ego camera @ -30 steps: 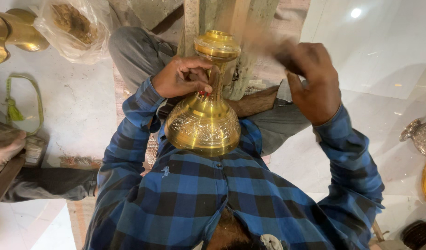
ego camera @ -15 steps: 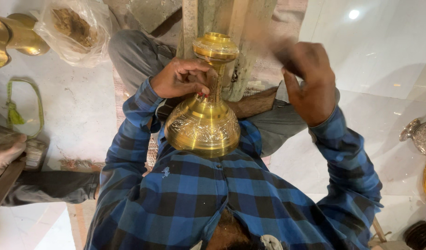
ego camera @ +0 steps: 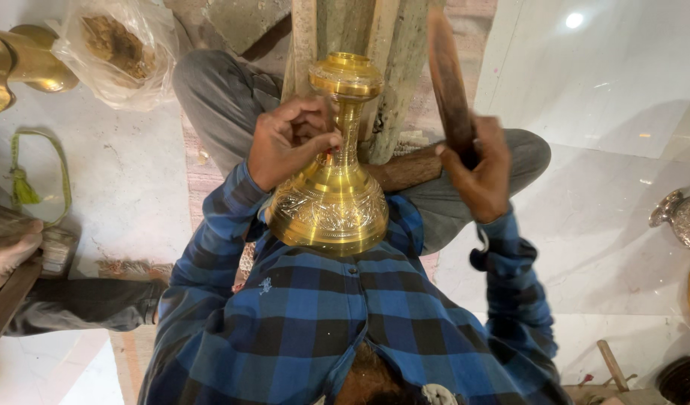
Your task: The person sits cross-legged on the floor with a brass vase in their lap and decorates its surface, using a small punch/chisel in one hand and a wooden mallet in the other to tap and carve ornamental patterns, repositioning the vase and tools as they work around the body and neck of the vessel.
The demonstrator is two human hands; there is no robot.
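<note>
A shiny brass vase (ego camera: 331, 210) with an engraved round belly and a slim neck rests against my chest over my lap, its mouth pointing away from me. My left hand (ego camera: 291, 139) is closed around the neck, fingertips pinched together on it. Whether it also holds a small tool is unclear. My right hand (ego camera: 476, 171) grips a dark wooden stick (ego camera: 446, 75), held upright just to the right of the vase's neck and apart from it. Blue checked sleeves cover both my arms.
A wooden post (ego camera: 382, 90) stands between my grey-trousered knees. A plastic bag of brown material (ego camera: 116, 49) and a brass piece (ego camera: 18, 60) lie at the far left, with a green cord (ego camera: 22, 187) and another person's foot (ego camera: 7, 247). A silver engraved vessel (ego camera: 686, 217) sits on the white floor at right.
My right hand has come down and nearer to me, and the wooden stick, blurred with motion before, now shows sharp and upright. The vase and my left hand have hardly moved.
</note>
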